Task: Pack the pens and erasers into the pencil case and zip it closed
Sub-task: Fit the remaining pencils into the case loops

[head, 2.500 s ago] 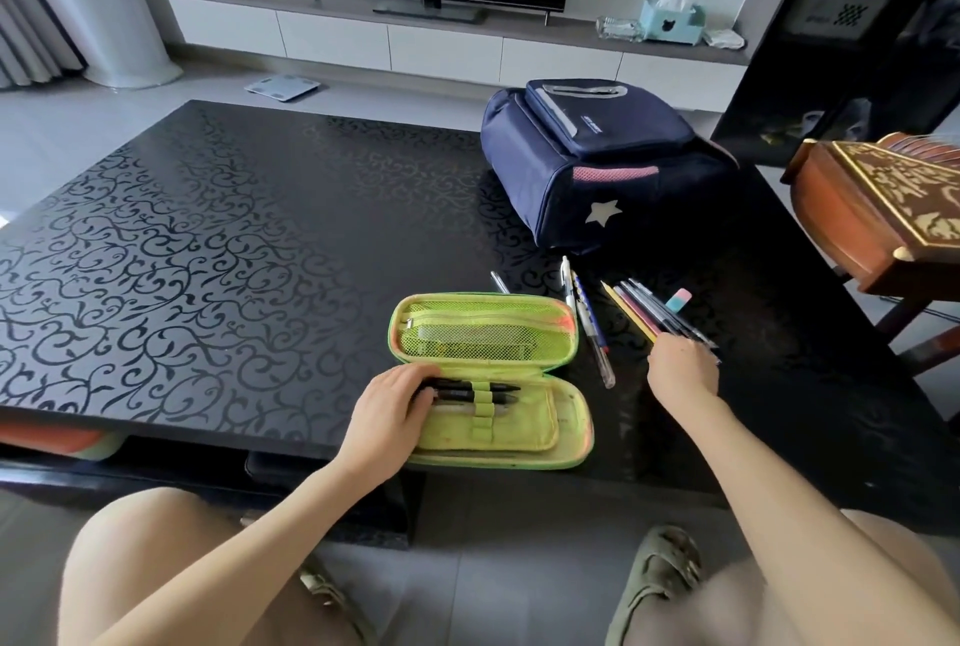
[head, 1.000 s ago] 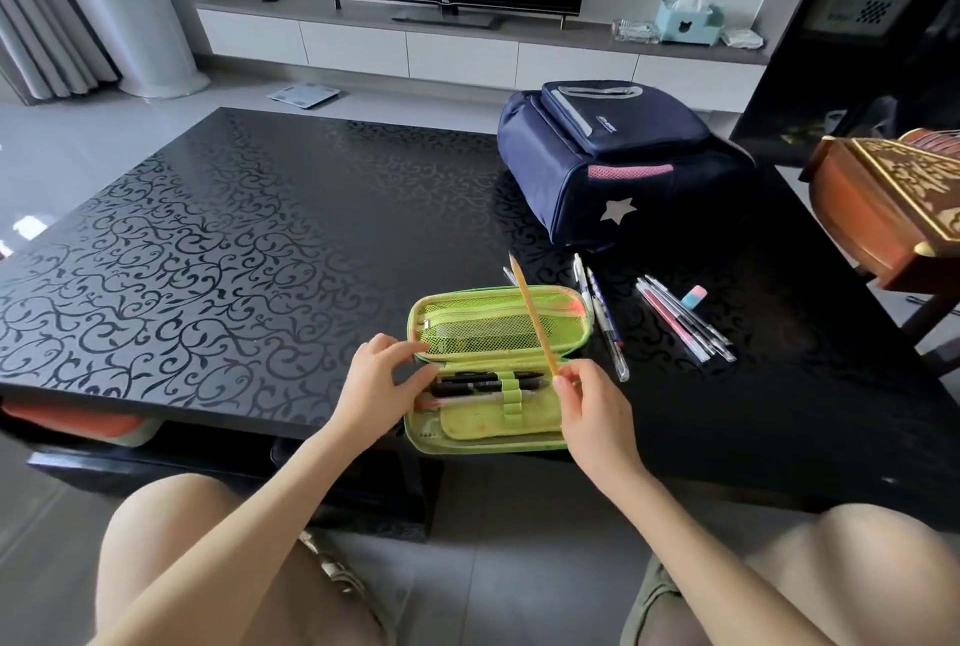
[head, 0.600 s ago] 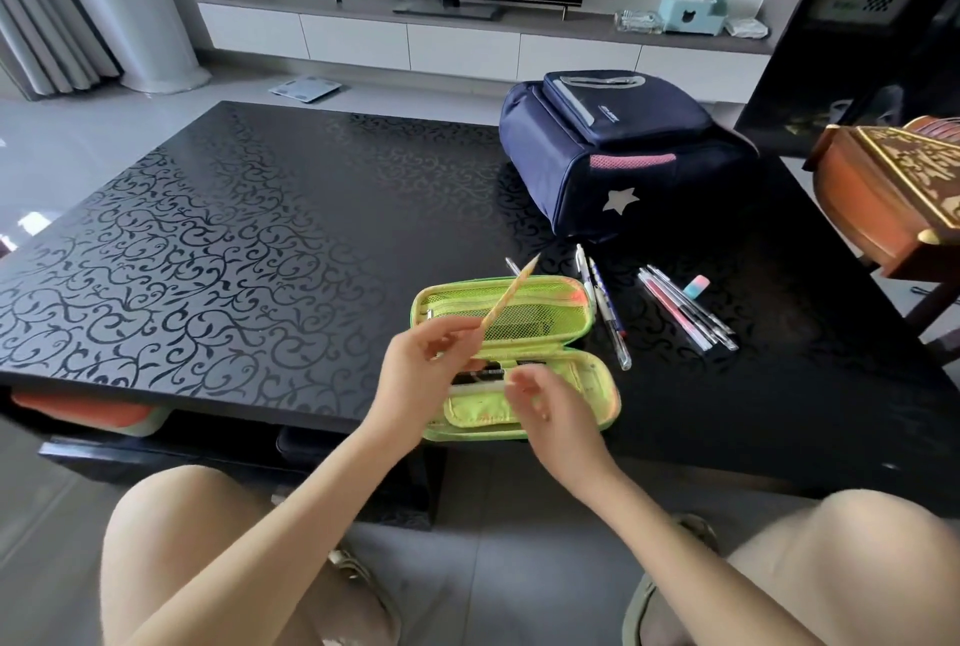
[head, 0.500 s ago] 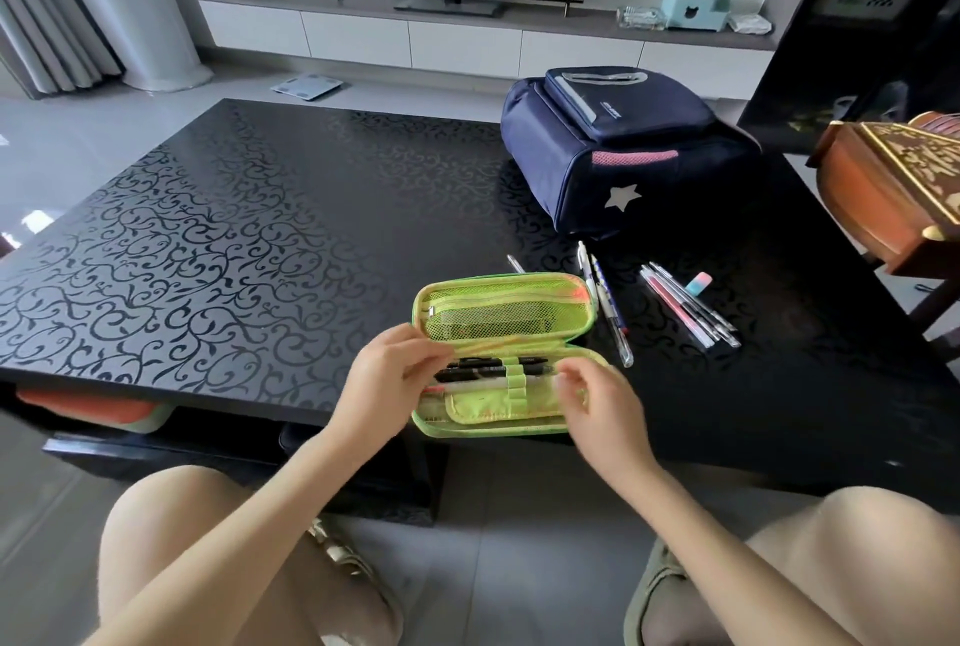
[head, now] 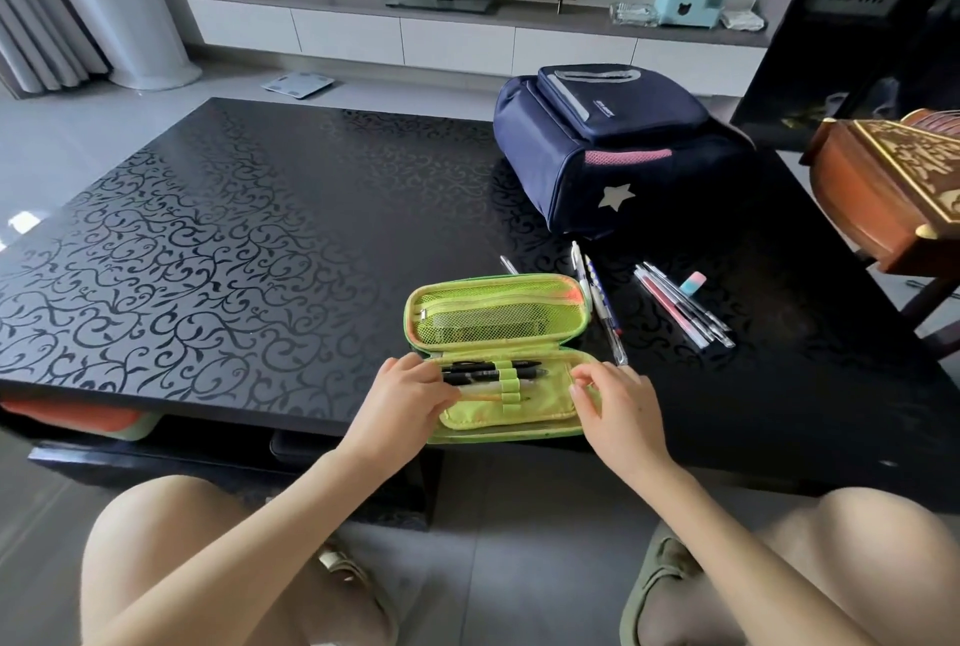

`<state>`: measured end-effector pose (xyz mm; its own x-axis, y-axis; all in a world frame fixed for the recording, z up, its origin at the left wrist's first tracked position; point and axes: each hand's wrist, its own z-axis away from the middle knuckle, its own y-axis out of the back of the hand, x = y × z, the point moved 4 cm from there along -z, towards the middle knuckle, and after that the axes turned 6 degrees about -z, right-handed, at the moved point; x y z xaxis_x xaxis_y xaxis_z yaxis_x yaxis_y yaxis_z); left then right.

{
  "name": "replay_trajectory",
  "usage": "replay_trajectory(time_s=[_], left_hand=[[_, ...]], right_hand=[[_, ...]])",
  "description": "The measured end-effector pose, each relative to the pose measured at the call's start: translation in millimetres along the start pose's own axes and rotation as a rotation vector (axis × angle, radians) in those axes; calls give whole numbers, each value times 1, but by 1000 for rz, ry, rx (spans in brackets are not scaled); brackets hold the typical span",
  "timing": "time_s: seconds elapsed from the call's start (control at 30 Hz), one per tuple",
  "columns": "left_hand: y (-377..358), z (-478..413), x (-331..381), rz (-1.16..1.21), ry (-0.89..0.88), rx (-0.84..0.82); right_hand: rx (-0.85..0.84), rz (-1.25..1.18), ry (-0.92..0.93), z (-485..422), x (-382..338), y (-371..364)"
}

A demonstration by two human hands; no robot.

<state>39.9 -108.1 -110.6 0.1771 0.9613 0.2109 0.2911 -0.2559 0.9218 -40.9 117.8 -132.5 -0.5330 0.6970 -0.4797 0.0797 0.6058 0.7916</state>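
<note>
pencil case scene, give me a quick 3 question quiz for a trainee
1. True or false: the pencil case is zipped shut.
2. Where does the eraser lie? A) in the case's mesh pocket B) on the table, right of the case C) on the floor
3. Fill in: the two pens held under the elastic loop are ____ in colour.

Key: 1 false, it lies open; 2 B; 3 black.
</note>
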Motion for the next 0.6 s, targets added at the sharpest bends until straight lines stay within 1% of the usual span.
replay_trajectory(time_s=[0.07,0.13,0.2,0.27,0.33,0.43,0.5,0.6], left_hand=[[-5,-8,11,9,-13,-41],[-10,-13,20,16,-27,-65],[-12,-17,23,34,-3,-73],[-10,-19,20,51,39,-53],[-4,-21,17,38,57,-19],[4,-23,9,19,85,32],[9,-25,3,10,108,57],[14,-28,1,-2,122,77]], right_hand=[[24,-2,-3,-3,2,2],[112,10,-50,-11,8,9],[209,15,-178,-23,21,17],[226,36,-342,-38,39,21],[196,75,-478,-53,55,24],[191,156,-611,-71,72,31],[109,160,-610,-81,75,27],[-104,125,-544,-94,65,8]])
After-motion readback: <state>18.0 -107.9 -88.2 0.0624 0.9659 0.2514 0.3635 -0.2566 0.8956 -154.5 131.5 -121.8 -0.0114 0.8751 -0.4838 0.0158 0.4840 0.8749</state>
